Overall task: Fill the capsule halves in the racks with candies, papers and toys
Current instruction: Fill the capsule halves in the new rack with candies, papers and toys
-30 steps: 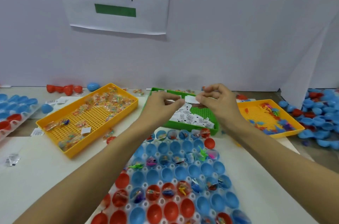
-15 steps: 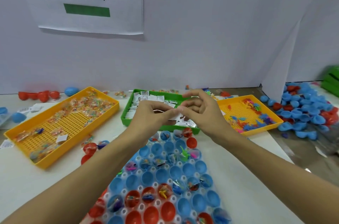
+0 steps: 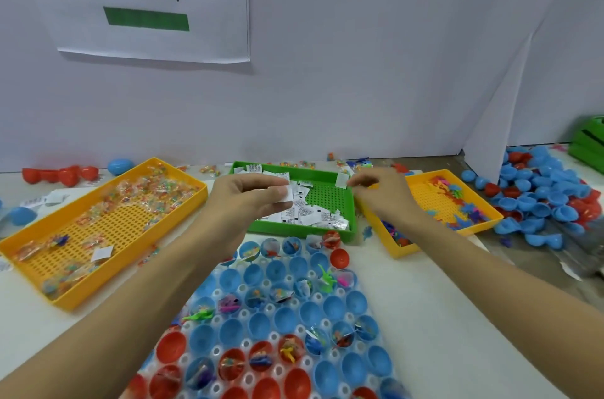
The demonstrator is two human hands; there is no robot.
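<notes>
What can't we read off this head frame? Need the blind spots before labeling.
- Print on the paper slips in the green tray, head view: too small to read.
- Right hand: motion-blurred; whether its fingers pinch the slip beside them is unclear.
- Rack near rows: cut off by the bottom edge and covered by both forearms.
- Left hand holds slips; how many is hidden by its fingers.

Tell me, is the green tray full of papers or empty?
Partly full. White paper slips lie over the left and near parts of the green tray, and bare green mesh shows toward its right.
</notes>
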